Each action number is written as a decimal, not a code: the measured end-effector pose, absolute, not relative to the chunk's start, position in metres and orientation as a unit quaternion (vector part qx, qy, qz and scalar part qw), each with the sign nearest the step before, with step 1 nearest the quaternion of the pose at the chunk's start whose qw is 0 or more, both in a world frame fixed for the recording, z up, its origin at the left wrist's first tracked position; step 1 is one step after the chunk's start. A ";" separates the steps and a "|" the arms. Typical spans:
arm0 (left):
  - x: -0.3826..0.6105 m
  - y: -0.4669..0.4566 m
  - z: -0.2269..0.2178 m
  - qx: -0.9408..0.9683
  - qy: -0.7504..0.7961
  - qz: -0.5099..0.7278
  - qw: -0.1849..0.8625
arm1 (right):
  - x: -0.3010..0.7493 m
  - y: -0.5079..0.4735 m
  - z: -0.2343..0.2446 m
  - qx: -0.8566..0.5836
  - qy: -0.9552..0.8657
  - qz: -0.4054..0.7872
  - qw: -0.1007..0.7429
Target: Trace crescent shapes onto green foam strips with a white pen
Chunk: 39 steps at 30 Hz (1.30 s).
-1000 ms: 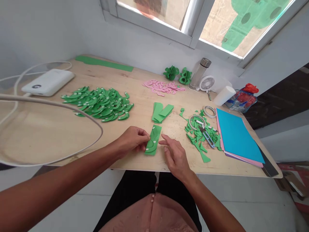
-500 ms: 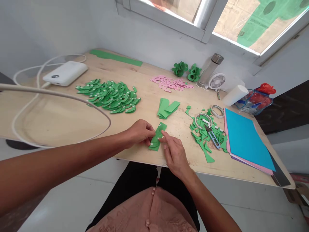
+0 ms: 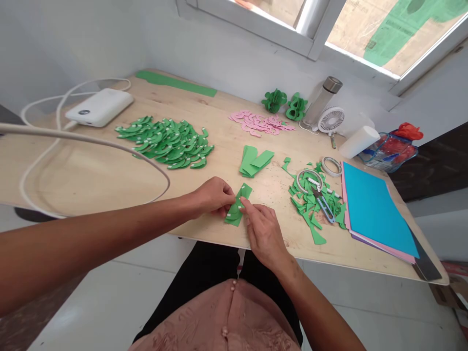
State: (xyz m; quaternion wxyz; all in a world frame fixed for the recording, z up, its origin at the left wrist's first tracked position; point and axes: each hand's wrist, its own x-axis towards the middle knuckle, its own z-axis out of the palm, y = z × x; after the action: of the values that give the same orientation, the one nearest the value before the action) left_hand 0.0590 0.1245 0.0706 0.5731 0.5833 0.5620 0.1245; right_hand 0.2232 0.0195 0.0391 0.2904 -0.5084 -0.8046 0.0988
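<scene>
Left hand point(image 3: 214, 197): fingers closed in a pinch on the left edge of the green paper piece point(image 3: 237, 204), apparently to steady it.
Right hand point(image 3: 265, 231): fingers half curled, tips on the piece's right edge; grip or mere press cannot be told.
Green paper piece: between both hands, near the front edge of the table point(image 3: 91, 180).
Green cut-outs pile point(image 3: 168, 144): well apart at left rear, likely kept out of the working area.

A white rectangular power bank point(image 3: 99, 107) lies upper left, with a heap of curved green paper cutouts point(image 3: 166, 143) beside it. Pink paper cutouts point(image 3: 260, 123) sit top centre. Turquoise paper sheets point(image 3: 376, 209) and blue-handled snips point(image 3: 323, 204) lie right.
</scene>
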 end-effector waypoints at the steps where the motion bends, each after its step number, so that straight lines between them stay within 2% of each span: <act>1: 0.059 0.125 0.070 0.589 0.559 0.124 0.570 | 0.223 0.020 0.038 -0.507 -0.806 0.096 0.289; 9: 0.044 0.125 0.067 0.675 0.533 0.145 0.489 | 0.223 0.020 0.037 -0.501 -0.808 0.089 0.297; 14: 0.027 0.108 0.059 0.750 0.512 0.219 0.357 | 0.223 0.020 0.036 -0.506 -0.807 0.095 0.290; 18: 0.017 0.096 0.043 0.886 0.326 0.294 0.151 | 0.223 0.020 0.036 -0.506 -0.807 0.096 0.289; 23: 0.013 0.094 0.031 0.933 0.220 0.280 0.049 | 0.223 0.020 0.035 -0.506 -0.808 0.092 0.288; 29: 0.014 0.095 0.032 0.942 0.208 0.265 0.007 | 0.223 0.020 0.036 -0.505 -0.807 0.094 0.291; 39: 0.007 0.098 0.028 0.943 0.200 0.263 0.021 | 0.223 0.020 0.037 -0.506 -0.807 0.100 0.288</act>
State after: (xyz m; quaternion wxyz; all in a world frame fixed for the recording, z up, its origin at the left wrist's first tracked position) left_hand 0.0070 0.0977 0.0282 0.0206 0.9435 0.2005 0.2631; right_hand 0.2231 0.0197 0.0368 0.2880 -0.5056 -0.8072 0.0997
